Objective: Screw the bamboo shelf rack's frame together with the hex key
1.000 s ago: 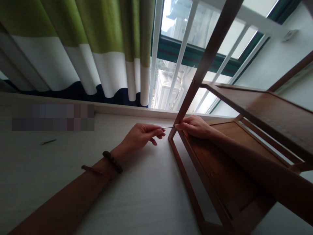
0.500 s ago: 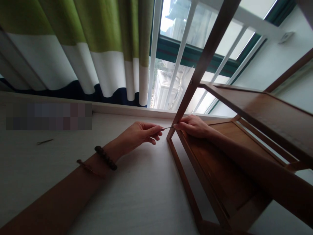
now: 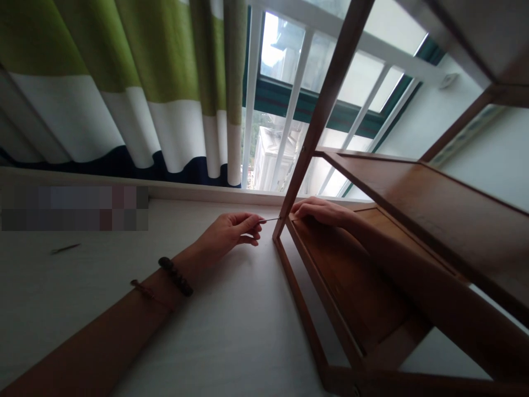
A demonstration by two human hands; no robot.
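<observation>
A brown wooden shelf rack (image 3: 384, 220) stands on a pale tabletop (image 3: 231, 331) by a window. My left hand (image 3: 229, 234) pinches a thin metal tool (image 3: 269, 220) whose tip meets the rack's front post near its lower corner. My right hand (image 3: 320, 212) is closed on the corner of the rack's lower shelf, just behind that post. A dark bead bracelet (image 3: 176, 275) and a thin cord sit on my left wrist.
A small thin stick-like object (image 3: 65, 249) lies on the tabletop at the left. A green, white and navy curtain (image 3: 124, 82) hangs behind the table. White window bars (image 3: 289, 110) rise behind the rack.
The view has shifted, so hands and rack sit a little further left in the picture. Both hands keep their hold at the rack's corner.
</observation>
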